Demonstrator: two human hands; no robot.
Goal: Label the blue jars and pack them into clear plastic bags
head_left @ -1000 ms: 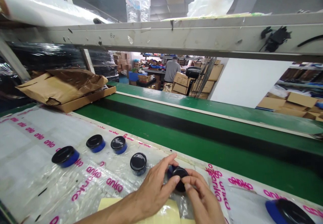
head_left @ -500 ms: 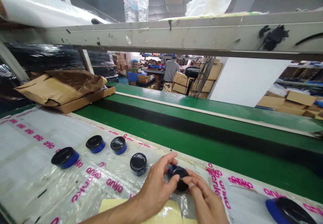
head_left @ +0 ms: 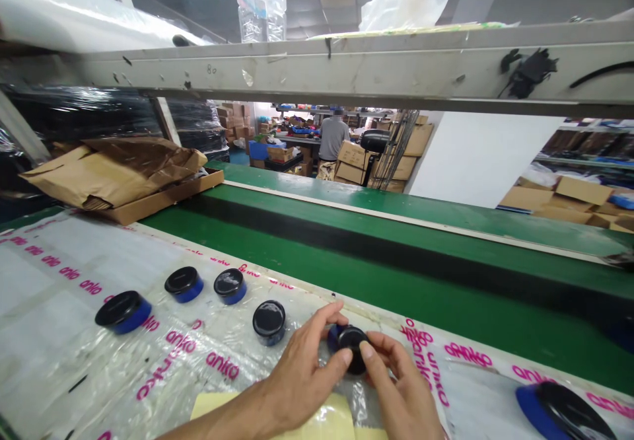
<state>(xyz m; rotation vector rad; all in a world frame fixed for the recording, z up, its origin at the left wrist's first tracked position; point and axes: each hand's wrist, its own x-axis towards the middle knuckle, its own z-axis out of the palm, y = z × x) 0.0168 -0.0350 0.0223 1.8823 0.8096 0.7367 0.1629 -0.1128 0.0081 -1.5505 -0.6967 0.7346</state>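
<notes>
Between my two hands is a small round blue container with a black top (head_left: 353,346), close to the table's far edge. My left hand (head_left: 306,366) curves round its left side, fingers behind and thumb at the near edge. The thumb of my right hand (head_left: 399,382) presses on the top's right edge, while its fingers bend along the right side. Similar containers stand to the left: the nearest one (head_left: 269,322), another (head_left: 230,285) and several farther off. A larger-looking one (head_left: 564,410) is at the lower right. Yellow paper (head_left: 317,420) lies under my left forearm.
Plastic sheeting with pink print (head_left: 222,365) covers the worktable. Beyond it runs a green conveyor belt (head_left: 307,248), with brown paper in a shallow carton (head_left: 163,201) at its left. A metal shelf beam (head_left: 297,67) crosses overhead. A person (head_left: 333,136) stands far back.
My right thumb and fingertips were together over the black top; now the thumb rests on its right edge and the fingers are apart from it. My left hand stays round the container.
</notes>
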